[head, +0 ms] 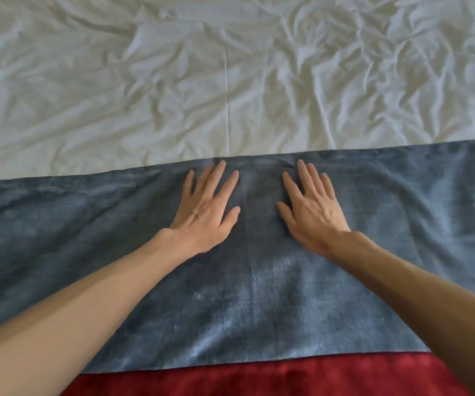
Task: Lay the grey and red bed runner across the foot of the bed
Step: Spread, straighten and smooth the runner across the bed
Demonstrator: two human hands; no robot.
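The grey and red fabric bed runner (259, 295) lies spread across the bed, running past both hands to either side of the view.

Nearest the person, behind the wrists, sits the runner's glossy red band (273, 378). It meets the wide grey woven panel (259, 324) along a straight seam. Both bare forearms cross this panel on the way to the hands.

The left hand (207, 207) rests palm down on the grey panel with its fingers straight and fanned apart. The right hand (313, 212) mirrors it, also flat and spread. Neither hand pinches or gathers any cloth. Between the two thumbs runs a faint vertical fold crease (247, 224). Judging by this placement, the hands sit either side of the crease in order to press it flat and sweep the cloth outward from the middle.

Just beyond the fingertips lies the runner's far edge. It slants slightly, sitting farther away on the right-hand side than on the left-hand side. Small puckers show in the cloth at the fingertips, so the step in hand appears to be smoothing and squaring, with the laying itself largely done.

Beyond that edge spreads the crumpled white bed sheet (230, 67), heavily wrinkled on the side past the right hand.

No container is in view.
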